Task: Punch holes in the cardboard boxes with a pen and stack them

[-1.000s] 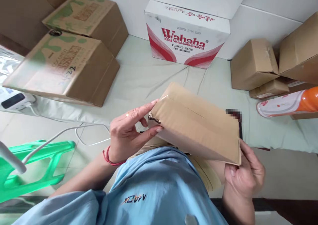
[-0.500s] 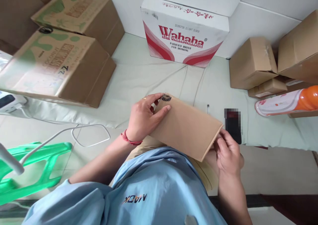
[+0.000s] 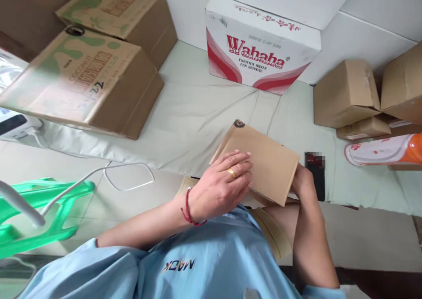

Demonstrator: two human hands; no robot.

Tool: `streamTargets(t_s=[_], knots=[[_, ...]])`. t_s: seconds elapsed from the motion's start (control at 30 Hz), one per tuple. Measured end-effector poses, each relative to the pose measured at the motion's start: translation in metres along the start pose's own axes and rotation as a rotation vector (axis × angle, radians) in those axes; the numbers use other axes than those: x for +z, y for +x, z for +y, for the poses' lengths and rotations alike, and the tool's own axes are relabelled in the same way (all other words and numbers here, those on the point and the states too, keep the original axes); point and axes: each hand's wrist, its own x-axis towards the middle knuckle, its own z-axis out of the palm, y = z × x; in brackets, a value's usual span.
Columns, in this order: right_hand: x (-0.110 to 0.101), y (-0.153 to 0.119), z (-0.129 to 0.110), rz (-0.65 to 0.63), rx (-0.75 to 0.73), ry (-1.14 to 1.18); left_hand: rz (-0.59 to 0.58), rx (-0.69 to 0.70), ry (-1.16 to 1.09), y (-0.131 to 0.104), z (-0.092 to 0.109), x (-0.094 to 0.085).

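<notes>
Light-blue short-sleeved shirt (image 3: 217, 255), dark lettering (image 3: 180, 264) at six o'clock; red cord bracelet (image 3: 187, 206) at seven; gold ring (image 3: 231, 173); khaki shorts (image 3: 272, 234)

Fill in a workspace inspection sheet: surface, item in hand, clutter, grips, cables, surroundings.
Surface: creased pale green cloth.
Item in hand: brown cardboard box, dark patch at one corner.
Clutter: Wahaha carton, coconut cartons, plain boxes, orange-and-white bottle, black phone-like object.
Grips: left hand across the box's face; right hand at its right end, fingers hidden.
Cables: white cable looped below the cloth's near edge.
Surroundings: green plastic frame, white wall.
</notes>
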Motion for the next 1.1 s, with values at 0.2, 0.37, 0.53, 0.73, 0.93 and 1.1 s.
streamTargets(t_s=[0.2,0.37,0.53,0.73,0.93,1.1], knots=[[-0.030,0.003,0.010,0.137,0.099,0.179,-0.123,-0.017,0.120,0.012,-0.016,0.014],[-0.084,-0.019,-0.013,0.362,-0.135,1.072,-0.153,-0.072,0.173,0.009,-0.013,0.022],[-0.097,-0.019,-0.113,0.051,-0.444,1.180,-0.227,-0.093,0.215,0.011,-0.005,0.021],[-0.041,0.020,-0.205,-0.104,-0.565,1.062,-0.264,-0.070,0.195,0.031,-0.023,0.008],[-0.023,0.031,-0.188,0.128,-0.592,0.950,-0.030,-0.178,0.172,0.027,-0.052,0.014],[-0.027,0.020,-0.181,0.210,-0.660,0.762,0.133,-0.282,0.157,0.021,-0.048,0.017]])
